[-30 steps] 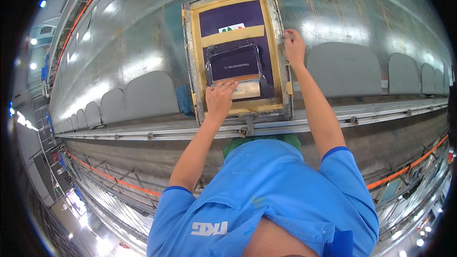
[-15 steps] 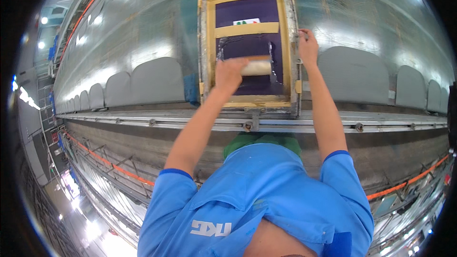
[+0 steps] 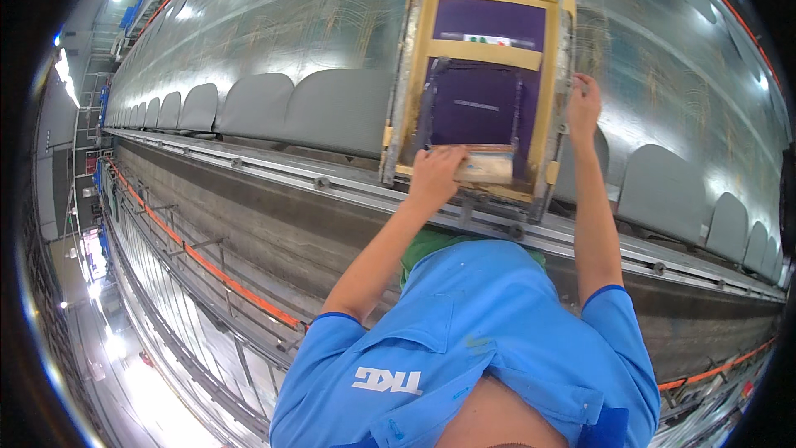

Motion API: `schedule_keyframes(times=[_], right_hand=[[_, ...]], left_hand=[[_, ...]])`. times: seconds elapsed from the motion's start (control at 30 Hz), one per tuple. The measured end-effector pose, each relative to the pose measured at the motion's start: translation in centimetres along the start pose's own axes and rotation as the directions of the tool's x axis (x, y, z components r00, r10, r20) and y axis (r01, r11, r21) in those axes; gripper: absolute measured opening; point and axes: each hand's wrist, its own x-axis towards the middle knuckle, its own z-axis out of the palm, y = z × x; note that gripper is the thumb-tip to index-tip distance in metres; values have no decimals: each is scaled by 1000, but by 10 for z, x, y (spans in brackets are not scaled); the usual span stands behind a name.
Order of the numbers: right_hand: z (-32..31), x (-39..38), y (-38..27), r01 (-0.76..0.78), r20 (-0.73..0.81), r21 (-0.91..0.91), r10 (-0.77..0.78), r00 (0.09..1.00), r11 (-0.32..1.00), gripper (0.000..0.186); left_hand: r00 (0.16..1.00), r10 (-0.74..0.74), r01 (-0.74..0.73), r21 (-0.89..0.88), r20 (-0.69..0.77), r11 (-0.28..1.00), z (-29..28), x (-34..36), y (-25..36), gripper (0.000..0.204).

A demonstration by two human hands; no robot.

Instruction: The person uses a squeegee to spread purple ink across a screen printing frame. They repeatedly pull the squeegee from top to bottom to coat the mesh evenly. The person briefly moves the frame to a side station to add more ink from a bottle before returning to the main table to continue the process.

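Observation:
A screen printing frame [image 3: 555,58] with yellow tape round its inside edges lies in front of me. Its mesh [image 3: 473,112] is dark purple, crossed by a band of yellow tape [image 3: 484,55]. My left hand [image 3: 437,172] is closed round the left end of a wooden squeegee [image 3: 487,168], which lies crosswise at the near end of the mesh. Streaks of dark, wet-looking ink line the sides of the mesh. My right hand [image 3: 585,104] has its fingers curled at the frame's right outer edge, gripping it.
A metal rail [image 3: 323,181] with bolts runs along the near edge of the long, shiny table [image 3: 332,29]. Grey rounded fabric pieces [image 3: 338,108] lie in a row on both sides of the frame. Behind me, an orange strip [image 3: 207,270] runs along another table.
My left hand has drawn the squeegee toward me, from mid-mesh to the near end. My right hand stays at the frame's right edge. The whole view has shifted and tilted.

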Motion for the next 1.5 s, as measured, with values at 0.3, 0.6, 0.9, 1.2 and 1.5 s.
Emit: schedule_keyframes(times=[0.3,0.6,0.9,1.2,1.5], right_hand=[[208,-94,-129,-138,85,82,131,988,987,25],[219,-99,-140,-183,68,10,182,981,983,26],[228,-94,-133,-142,12,-42,142,990,989,25],[223,-92,-137,-192,54,-55,195,979,980,25],[226,-89,-121,-229,34,-61,231,972,971,26]], left_hand=[[999,29,-31,106,19,994,-136,-36,-228,48],[992,99,-112,209,72,971,-138,-78,-245,58],[995,99,-101,81,29,992,-141,56,-280,42],[991,134,-129,214,-5,968,-133,87,-275,42],[986,164,-157,184,-21,970,-134,-50,-249,44]])
